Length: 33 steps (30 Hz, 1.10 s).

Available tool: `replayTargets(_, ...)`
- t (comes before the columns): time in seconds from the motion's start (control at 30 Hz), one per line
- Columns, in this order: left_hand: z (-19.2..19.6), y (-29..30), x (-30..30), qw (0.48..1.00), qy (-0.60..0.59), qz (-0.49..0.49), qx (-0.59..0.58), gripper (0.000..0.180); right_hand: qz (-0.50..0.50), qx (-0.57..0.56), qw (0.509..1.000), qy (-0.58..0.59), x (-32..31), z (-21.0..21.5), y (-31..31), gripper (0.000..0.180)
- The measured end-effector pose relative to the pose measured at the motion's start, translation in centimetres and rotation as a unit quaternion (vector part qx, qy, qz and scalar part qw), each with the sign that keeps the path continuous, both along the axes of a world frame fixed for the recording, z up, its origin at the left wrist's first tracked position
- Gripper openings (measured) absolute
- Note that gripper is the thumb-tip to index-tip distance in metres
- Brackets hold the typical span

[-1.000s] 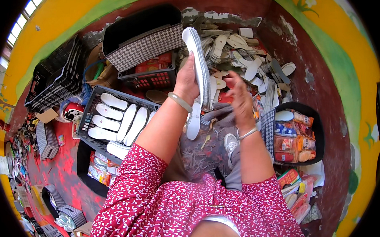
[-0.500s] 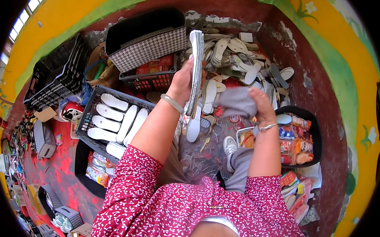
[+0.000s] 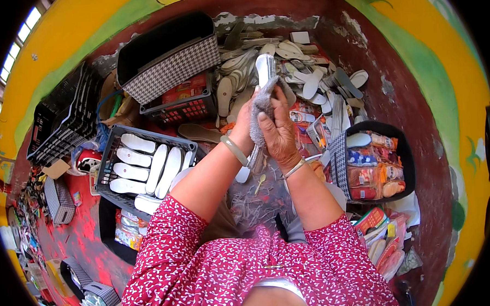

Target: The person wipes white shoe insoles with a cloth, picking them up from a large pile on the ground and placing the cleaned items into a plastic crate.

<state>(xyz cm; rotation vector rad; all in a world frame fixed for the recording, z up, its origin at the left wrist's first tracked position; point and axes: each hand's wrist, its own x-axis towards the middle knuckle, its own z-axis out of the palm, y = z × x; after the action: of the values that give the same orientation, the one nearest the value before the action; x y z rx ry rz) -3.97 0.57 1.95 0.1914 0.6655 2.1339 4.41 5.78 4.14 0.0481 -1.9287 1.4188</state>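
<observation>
near the upper centre of the frame, the left hand (image 3: 247, 121) grips the white shoe sole (image 3: 265, 71) upright. the right hand (image 3: 277, 131), which was apart a moment ago, has come up and now presses a grey cloth (image 3: 260, 106) on it, so wiping seems begun.

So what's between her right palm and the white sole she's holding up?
A grey cloth: in the head view the right hand presses it against the white sole, which the left hand steadies.
</observation>
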Motion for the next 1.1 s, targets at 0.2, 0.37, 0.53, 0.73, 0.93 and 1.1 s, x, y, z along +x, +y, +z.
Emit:
replayTargets(0.2, 1.2, 0.3, 3.9, 0.951, 0.285, -0.019, -0.115, 0.032, -0.108, -0.04, 0.993, 0.018, 1.0, 1.4, 4.5, 0.031)
replayTargets(0.37, 2.7, 0.1, 5.0, 0.925, 0.286, -0.118, -0.22, 0.038, -0.053, -0.215, 0.974, 0.048, 2.1, 2.0, 7.2, 0.032)
replayTargets(0.53, 2.5, 0.3, 4.8, 0.93, 0.275, -0.083, -0.228, 0.04, -0.115, -0.124, 0.984, 0.06, 1.8, 2.0, 5.9, 0.039)
replayTargets(0.73, 1.4, 0.3, 2.9, 0.952, 0.231, -0.042, -0.198, 0.028, -0.087, -0.007, 0.996, -0.013, 0.7, -0.1, 5.5, 0.038)
replayTargets(0.93, 0.5, -0.8, -0.3, 0.987, 0.127, 0.063, -0.078, 0.029, 0.092, -0.114, 0.989, -0.025, 1.3, 0.0, 1.1, 0.04)
replayTargets(1.1, 2.8, -2.2, -4.3, 0.935, 0.15, 0.169, -0.273, 0.049, 0.132, 0.033, 0.991, -0.02, 2.8, -1.2, -2.3, 0.038)
